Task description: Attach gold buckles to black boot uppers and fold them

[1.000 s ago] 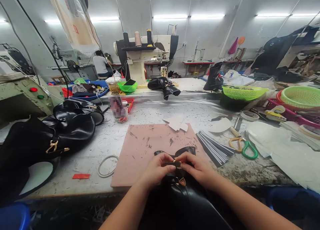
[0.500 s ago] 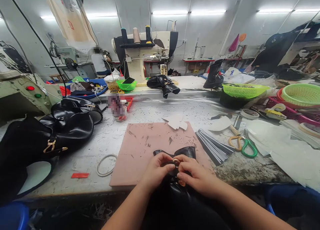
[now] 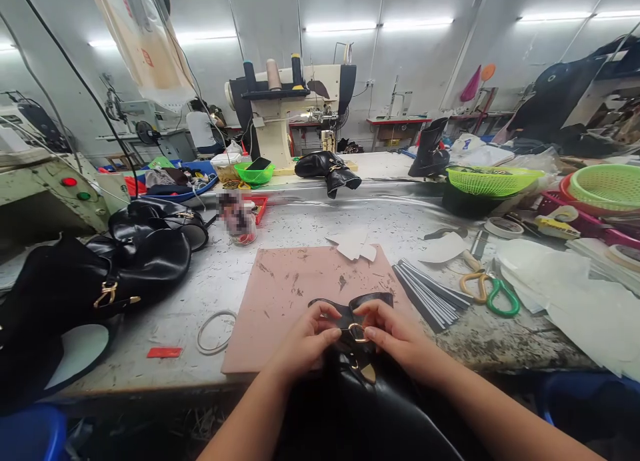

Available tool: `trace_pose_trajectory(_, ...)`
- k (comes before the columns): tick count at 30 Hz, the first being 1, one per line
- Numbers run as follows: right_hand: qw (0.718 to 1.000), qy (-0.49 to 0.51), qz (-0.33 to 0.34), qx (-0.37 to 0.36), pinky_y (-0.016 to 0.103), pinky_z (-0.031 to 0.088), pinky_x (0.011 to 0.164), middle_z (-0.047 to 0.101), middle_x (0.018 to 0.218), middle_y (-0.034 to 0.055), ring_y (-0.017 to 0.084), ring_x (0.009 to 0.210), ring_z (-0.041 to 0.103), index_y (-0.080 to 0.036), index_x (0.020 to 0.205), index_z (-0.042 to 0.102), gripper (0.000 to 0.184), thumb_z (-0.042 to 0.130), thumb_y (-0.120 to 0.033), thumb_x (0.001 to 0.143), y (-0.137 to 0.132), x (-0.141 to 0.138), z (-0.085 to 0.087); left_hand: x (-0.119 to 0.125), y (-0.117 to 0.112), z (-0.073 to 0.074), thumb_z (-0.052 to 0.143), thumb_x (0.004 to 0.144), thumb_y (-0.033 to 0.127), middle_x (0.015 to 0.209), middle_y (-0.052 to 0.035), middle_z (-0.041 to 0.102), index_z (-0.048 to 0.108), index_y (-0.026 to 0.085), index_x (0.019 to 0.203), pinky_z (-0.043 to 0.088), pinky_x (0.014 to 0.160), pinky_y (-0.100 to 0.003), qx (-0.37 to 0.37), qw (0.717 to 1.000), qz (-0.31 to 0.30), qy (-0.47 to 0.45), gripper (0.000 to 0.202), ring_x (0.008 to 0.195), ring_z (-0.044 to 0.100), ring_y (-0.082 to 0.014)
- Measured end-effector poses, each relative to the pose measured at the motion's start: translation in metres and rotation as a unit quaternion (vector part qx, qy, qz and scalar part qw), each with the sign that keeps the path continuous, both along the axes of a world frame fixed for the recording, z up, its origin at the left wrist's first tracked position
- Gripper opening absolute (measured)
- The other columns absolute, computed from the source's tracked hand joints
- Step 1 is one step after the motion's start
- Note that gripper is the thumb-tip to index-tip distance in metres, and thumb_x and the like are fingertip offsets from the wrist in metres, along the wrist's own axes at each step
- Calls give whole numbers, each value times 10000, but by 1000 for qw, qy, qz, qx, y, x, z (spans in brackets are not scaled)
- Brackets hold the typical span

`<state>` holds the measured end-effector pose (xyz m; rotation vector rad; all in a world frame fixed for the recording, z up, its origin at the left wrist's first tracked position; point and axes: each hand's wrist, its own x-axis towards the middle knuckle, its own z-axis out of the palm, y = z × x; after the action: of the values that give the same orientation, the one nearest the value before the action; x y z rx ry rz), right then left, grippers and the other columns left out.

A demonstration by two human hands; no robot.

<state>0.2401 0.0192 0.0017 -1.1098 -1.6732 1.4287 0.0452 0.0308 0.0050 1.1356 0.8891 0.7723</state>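
Note:
A black leather boot (image 3: 360, 407) lies in my lap, its top resting on the near edge of a pink cutting mat (image 3: 300, 294). My left hand (image 3: 305, 344) pinches the boot's black strap (image 3: 345, 314) from the left. My right hand (image 3: 400, 337) pinches the same strap from the right, beside a gold metal ring (image 3: 357, 332) threaded on it. A second gold fitting (image 3: 361, 369) shows on the boot just below the ring.
Black boots (image 3: 115, 267) are piled at the left. A stack of dark strips (image 3: 430, 294), scissors (image 3: 487, 291) and white paper patterns (image 3: 565, 294) lie right of the mat. Green baskets (image 3: 487, 181) stand at the far right, a sewing machine (image 3: 285, 111) at the back. A person sits far back left.
The gold ring now shows clearly between my fingertips, and both hands have shifted slightly along the strap. The boot stays in my lap.

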Motion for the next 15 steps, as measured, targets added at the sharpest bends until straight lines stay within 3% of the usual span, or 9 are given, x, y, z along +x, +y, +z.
trace_pose_trajectory(5, 1000, -13, 10, 16, 313, 450, 680, 547, 815, 20, 159, 750, 528, -196, 942, 515, 209, 475, -362, 822, 1, 0, 9, 1, -3, 6, 712, 672, 345, 688, 5, 647, 503, 174, 829, 438, 665, -258, -2, 999, -1, -41, 312, 650, 600, -127)
trace_pose_trajectory(8, 998, -33, -24, 56, 385, 445, 811, 597, 924, 56, 210, 894, 560, -209, 1007, 539, 306, 533, -418, 784, 3, 20, 24, -6, -5, 16, 721, 659, 338, 694, -1, 653, 539, 162, 819, 445, 654, -247, -13, 997, 64, -51, 300, 637, 595, -121)
trace_pose_trajectory(11, 979, -15, -186, 82, 424, 418, 854, 626, 935, 68, 242, 921, 566, -238, 947, 604, 323, 579, -490, 747, 1, 61, 36, -16, -7, 30, 769, 587, 337, 665, -4, 657, 555, 157, 838, 451, 617, -234, -37, 977, 201, -63, 376, 609, 587, -123)
trace_pose_trajectory(13, 922, 72, -361, 122, 400, 427, 821, 625, 864, 53, 218, 837, 573, -259, 831, 621, 267, 580, -509, 746, -5, 88, 35, -20, -9, 40, 790, 548, 328, 658, 4, 656, 572, 156, 853, 447, 603, -206, -29, 951, 296, -90, 413, 593, 570, -104)
trace_pose_trajectory(15, 860, 142, -464, 161, 370, 440, 789, 606, 806, 45, 200, 788, 570, -268, 750, 612, 267, 544, -525, 769, -13, 101, 22, -20, -12, 48, 793, 539, 308, 681, 14, 652, 601, 160, 852, 440, 611, -173, -1, 922, 363, -131, 396, 600, 556, -81)
